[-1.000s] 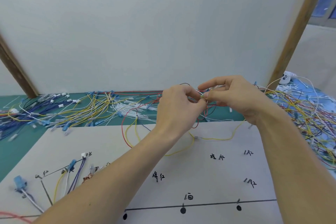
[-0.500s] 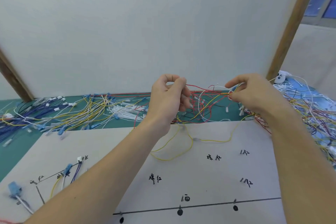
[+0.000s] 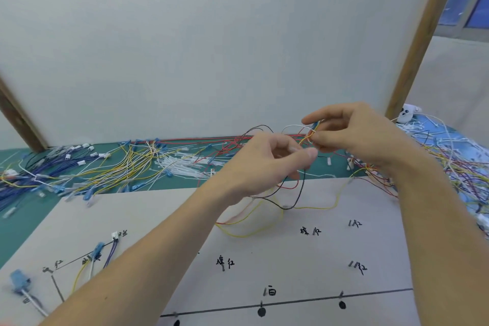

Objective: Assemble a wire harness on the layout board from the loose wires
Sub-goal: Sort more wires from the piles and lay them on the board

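A small bunch of thin yellow, white and red insulated wires (image 3: 312, 133) was pinched between the thumb and fingers of the right hand (image 3: 352, 137), raised above the bench. The left hand (image 3: 267, 164) was held just beside it, fingers loosely curled; whether a strand was gripped there could not be told. Slack black, red and yellow loops were left trailing onto the pale grey layout board with black route lines (image 3: 304, 267). The wires were judged light, limp and easily tangled, best taken near their ends. More loose wires (image 3: 127, 164) were spread across the green mat behind.
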A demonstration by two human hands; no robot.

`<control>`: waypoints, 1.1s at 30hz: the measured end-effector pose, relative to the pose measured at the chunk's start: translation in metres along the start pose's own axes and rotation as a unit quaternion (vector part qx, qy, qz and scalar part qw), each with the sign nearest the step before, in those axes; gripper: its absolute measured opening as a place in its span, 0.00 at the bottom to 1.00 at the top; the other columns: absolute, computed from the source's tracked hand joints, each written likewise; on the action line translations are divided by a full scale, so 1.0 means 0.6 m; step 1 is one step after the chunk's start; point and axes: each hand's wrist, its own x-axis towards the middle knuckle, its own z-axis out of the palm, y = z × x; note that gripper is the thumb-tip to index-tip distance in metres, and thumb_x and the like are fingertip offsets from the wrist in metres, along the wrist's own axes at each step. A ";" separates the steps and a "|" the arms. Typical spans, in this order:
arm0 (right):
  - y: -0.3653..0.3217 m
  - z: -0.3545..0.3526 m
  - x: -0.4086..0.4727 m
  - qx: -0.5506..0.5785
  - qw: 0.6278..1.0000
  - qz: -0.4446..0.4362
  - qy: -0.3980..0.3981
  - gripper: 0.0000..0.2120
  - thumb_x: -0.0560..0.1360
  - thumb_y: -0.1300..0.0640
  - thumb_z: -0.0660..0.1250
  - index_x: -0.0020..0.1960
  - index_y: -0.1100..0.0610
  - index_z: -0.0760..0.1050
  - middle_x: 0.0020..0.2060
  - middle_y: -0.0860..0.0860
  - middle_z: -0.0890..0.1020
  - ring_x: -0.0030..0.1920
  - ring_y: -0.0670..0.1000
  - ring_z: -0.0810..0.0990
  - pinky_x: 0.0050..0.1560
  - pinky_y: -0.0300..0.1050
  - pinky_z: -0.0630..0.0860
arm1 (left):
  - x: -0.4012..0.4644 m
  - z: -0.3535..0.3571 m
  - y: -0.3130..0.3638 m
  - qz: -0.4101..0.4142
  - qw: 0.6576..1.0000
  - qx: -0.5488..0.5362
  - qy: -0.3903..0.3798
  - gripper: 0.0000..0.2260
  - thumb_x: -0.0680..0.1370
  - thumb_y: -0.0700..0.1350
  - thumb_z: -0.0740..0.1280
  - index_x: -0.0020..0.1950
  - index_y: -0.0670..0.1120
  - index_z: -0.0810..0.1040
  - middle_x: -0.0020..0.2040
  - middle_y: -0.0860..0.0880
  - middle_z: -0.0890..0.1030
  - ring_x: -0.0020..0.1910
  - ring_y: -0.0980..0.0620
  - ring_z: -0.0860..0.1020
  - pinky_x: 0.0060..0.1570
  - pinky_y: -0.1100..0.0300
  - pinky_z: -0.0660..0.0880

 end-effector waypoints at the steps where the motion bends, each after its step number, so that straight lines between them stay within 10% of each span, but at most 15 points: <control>1: -0.004 0.000 -0.001 0.014 1.000 -0.007 -0.013 0.13 0.75 0.67 0.73 0.56 0.53 0.84 0.40 0.59 0.87 0.39 0.51 0.83 0.48 0.45 0.83 | 0.001 -0.001 0.001 -0.001 1.000 0.004 0.005 0.20 0.79 0.63 0.67 0.44 0.46 0.84 0.46 0.49 0.88 0.44 0.50 0.87 0.40 0.60 0.76; 8: -0.011 0.010 0.004 0.039 0.998 -0.028 -0.039 0.12 0.74 0.66 0.75 0.55 0.57 0.82 0.39 0.57 0.87 0.39 0.52 0.85 0.45 0.44 0.84 | 0.011 -0.013 -0.007 0.077 0.967 0.048 0.237 0.09 0.79 0.47 0.72 0.39 0.48 0.84 0.31 0.55 0.82 0.29 0.57 0.77 0.34 0.59 0.74; 33: -0.017 0.045 0.011 -0.041 0.997 -0.058 -0.039 0.07 0.77 0.62 0.73 0.53 0.54 0.84 0.35 0.51 0.87 0.35 0.51 0.87 0.36 0.37 0.81 | 0.014 -0.023 -0.014 0.011 0.984 -0.018 0.179 0.02 0.76 0.46 0.76 0.47 0.49 0.87 0.37 0.52 0.87 0.34 0.58 0.83 0.36 0.64 0.76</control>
